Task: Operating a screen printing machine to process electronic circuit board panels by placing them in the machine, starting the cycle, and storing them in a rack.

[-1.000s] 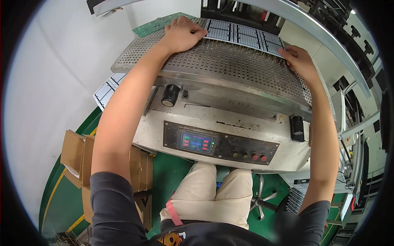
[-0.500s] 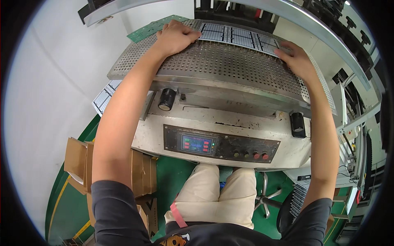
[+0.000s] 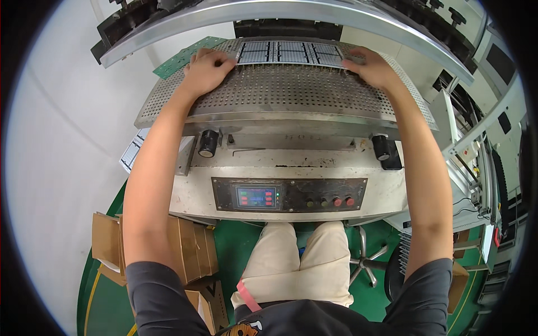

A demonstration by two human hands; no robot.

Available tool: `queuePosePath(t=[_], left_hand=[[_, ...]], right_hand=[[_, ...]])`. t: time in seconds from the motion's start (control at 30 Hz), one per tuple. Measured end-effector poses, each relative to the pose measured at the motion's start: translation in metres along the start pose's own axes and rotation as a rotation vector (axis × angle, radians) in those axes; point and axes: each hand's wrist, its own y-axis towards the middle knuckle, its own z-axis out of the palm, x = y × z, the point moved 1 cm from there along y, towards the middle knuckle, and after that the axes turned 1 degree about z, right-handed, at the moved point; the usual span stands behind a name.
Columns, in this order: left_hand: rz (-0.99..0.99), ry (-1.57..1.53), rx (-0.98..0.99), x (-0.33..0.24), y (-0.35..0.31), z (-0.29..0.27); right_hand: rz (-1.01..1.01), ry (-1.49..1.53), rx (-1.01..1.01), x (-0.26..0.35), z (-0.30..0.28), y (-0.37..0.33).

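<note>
A white circuit board panel with black lines and a fine grid lies across the far part of a perforated metal plate, above a row of short pins. My left hand grips its left end, thumb against the edge and the other fingers curled. At the opposite end my right hand holds the edge, its thumb on the near corner. Past my left hand, a green perforated board rests over the plate's far left corner. The undersides of the panel's ends are hidden.
A metal frame bar arches over the plate. On the machine's front are two black knobs and a control panel with a screen and buttons. Cardboard boxes stand at lower left; a wheeled chair base is at lower right.
My view has shifted, so the plate and both hands appear further left. Both hands stay at the panel's ends; the overhead frame shows more fully.
</note>
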Motion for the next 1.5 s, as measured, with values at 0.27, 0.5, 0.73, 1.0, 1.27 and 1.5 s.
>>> queuePosePath(t=[0.27,0.5,0.73,1.0,1.27,1.5], left_hand=[[0.224,-0.327,-0.281,-0.041,-0.22,-0.037],[-0.32,-0.649,-0.055,-0.003,-0.324,0.081],[-0.384,-0.632,-0.114,0.008,-0.337,0.132],[-0.441,-0.665,-0.151,0.006,-0.338,0.138],[-0.456,-0.5,-0.143,0.001,-0.333,0.13],[-0.239,-0.642,-0.21,0.002,-0.36,0.125]], right_hand=[[-0.04,0.66,-0.537,-0.01,0.042,-0.255],[0.073,0.73,0.061,0.018,0.198,-0.312],[-0.066,0.54,-0.027,0.057,0.264,-0.275],[0.051,0.293,-0.094,0.078,0.266,-0.261],[-0.056,0.649,-0.086,0.057,0.267,-0.294],[0.135,0.622,0.053,-0.018,0.254,-0.381]])
